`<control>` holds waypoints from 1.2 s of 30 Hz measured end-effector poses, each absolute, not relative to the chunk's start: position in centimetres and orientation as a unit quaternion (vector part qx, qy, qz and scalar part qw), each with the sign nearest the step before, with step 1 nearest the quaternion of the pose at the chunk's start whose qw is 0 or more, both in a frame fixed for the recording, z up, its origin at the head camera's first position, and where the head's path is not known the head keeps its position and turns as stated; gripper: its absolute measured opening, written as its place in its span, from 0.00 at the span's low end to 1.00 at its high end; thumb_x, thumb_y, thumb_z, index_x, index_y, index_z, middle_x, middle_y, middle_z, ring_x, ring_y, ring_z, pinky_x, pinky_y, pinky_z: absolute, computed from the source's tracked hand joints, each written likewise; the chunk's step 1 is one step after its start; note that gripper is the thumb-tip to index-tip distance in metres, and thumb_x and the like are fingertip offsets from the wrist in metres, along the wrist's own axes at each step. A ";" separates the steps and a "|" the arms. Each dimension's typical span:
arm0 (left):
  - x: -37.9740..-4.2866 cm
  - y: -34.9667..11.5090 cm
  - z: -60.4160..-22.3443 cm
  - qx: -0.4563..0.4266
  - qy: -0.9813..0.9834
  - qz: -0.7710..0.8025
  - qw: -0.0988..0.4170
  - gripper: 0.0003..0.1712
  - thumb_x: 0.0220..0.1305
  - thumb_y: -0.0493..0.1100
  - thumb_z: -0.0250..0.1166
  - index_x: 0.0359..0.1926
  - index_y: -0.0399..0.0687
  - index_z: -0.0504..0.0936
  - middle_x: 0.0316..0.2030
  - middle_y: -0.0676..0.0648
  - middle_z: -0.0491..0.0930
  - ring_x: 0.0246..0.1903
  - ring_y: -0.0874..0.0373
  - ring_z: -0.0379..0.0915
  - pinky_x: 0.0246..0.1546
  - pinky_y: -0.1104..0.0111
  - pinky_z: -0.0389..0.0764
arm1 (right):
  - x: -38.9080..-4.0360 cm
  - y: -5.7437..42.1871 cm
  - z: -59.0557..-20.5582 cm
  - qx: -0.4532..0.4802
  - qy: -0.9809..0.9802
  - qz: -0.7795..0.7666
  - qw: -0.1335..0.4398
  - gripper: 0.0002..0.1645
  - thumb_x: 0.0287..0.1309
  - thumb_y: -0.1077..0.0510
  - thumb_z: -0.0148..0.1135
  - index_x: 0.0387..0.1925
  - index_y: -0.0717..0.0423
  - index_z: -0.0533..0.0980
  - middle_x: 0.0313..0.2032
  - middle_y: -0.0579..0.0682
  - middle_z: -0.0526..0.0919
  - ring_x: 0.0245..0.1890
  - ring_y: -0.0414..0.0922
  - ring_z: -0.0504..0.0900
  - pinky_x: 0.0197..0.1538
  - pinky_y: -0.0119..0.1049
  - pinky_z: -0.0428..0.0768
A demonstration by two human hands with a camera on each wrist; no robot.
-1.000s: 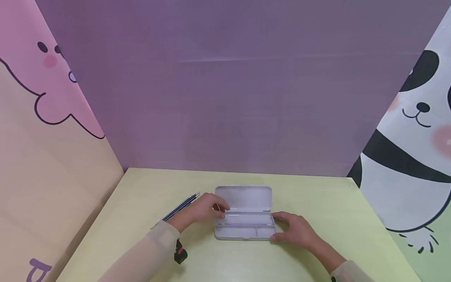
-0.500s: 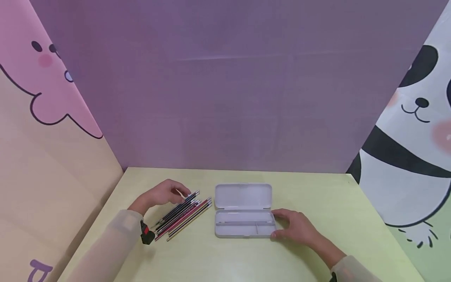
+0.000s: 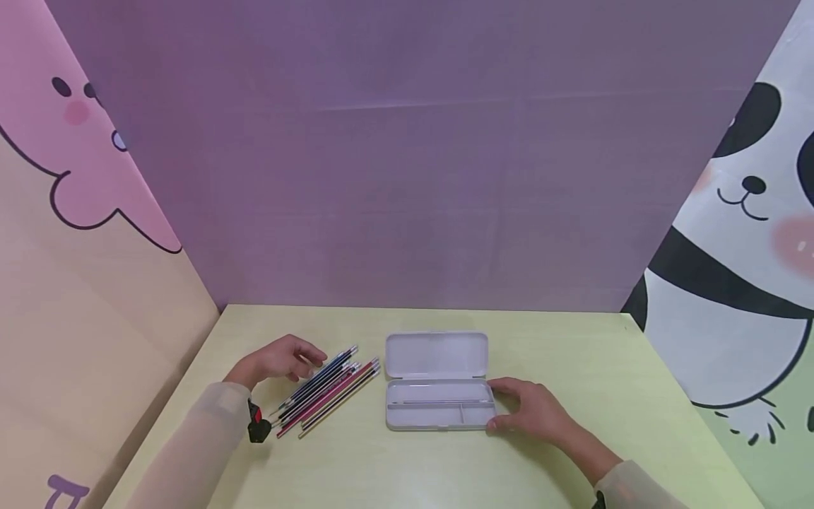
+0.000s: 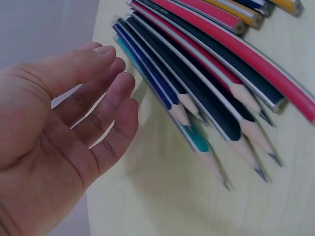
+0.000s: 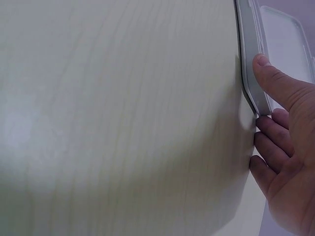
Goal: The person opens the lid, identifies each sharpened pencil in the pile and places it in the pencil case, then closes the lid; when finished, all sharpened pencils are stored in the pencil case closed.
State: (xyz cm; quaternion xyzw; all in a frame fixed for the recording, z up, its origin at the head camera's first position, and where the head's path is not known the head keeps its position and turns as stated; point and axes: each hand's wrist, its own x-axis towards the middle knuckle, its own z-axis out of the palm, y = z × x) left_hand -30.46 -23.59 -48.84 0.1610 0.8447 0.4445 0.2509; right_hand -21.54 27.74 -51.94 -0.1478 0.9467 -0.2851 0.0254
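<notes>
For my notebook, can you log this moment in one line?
left hand: holds nothing, beside pencils | right hand: holds pencil case | lid: open | pencils: on table

The rear is closed off by a purple backdrop (image 3: pixel 420 198), crossed by a faint horizontal crease (image 3: pixel 375 106). On the left, a beige panel (image 3: pixel 108 311) is printed with a pink cartoon figure (image 3: pixel 83 162); on the right, a panda (image 3: pixel 718 346) (only partly in view) is set above pale green. Soft light is reflected by the pale, wood-grained bench (image 3: pixel 559 353).
</notes>
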 end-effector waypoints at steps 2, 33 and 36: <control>-30.4 -23.5 -49.1 0.163 0.845 0.442 0.254 0.25 0.66 0.31 0.65 0.64 0.32 0.78 0.60 0.32 0.80 0.54 0.45 0.81 0.49 0.53 0.85 | -21.5 27.7 -51.9 -0.145 0.946 -0.288 0.027 0.48 0.37 0.41 0.85 0.62 0.53 0.80 0.59 0.52 0.85 0.64 0.59 0.78 0.65 0.59 0.74; -30.7 -22.0 -50.7 0.124 0.890 0.397 0.188 0.15 0.60 0.24 0.67 0.48 0.32 0.85 0.31 0.46 0.80 0.30 0.56 0.72 0.25 0.67 0.75 | -21.1 27.5 -51.8 -0.128 0.948 -0.291 0.020 0.47 0.37 0.42 0.85 0.61 0.53 0.80 0.59 0.53 0.85 0.64 0.60 0.78 0.66 0.60 0.73; -30.7 -22.0 -50.7 0.116 0.896 0.386 0.189 0.14 0.61 0.25 0.67 0.49 0.33 0.86 0.30 0.46 0.80 0.30 0.56 0.72 0.25 0.66 0.78 | -21.1 27.5 -51.9 -0.128 0.948 -0.292 0.019 0.47 0.37 0.42 0.85 0.61 0.53 0.80 0.59 0.52 0.85 0.64 0.60 0.78 0.65 0.60 0.73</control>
